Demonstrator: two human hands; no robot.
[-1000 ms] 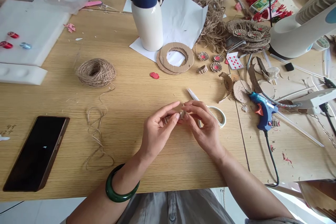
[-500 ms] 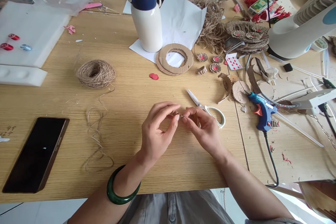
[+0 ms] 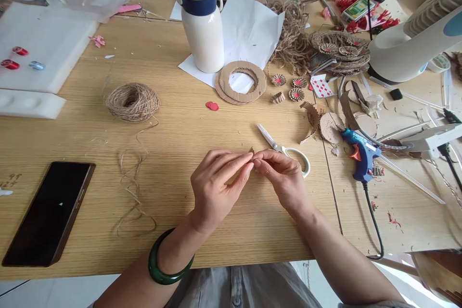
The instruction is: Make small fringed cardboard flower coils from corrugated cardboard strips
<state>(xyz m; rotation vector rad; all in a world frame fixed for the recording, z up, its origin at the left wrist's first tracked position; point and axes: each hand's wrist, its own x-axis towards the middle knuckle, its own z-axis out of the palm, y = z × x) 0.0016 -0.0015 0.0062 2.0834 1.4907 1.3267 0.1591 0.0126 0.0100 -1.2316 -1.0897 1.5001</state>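
Table point(image 3: 176, 130): broad wood top, and the near middle is where the action is, probably because it gives both hands elbow room.
Phone point(image 3: 48, 214): flat at the near left edge, well apart from the fingers.
Left hand point(image 3: 219, 185): fingers long and nearly straight, thumb opposite, only a narrow gap between, tips gathered on a small brown piece.
Right hand point(image 3: 285, 178): tighter, thumb and forefinger pinching that same piece; tip to tip with the left, presumably for fine control.
Twine ball point(image 3: 132, 101): off to the left, its loose tail trailing toward the table's near edge.
Glue gun point(image 3: 364, 161): over on the right, nozzle at a cardboard disc point(image 3: 330, 127), perhaps as a drip catcher.
Scissors point(image 3: 275, 145): just beyond the right hand, blades pointing away, handy to grab.
Pleated rosettes point(image 3: 296, 94): a cluster of four, three showing red centres, one on its side.
Brown piece point(image 3: 252, 150): between the fingertips; only a sliver shows, its shape hidden.
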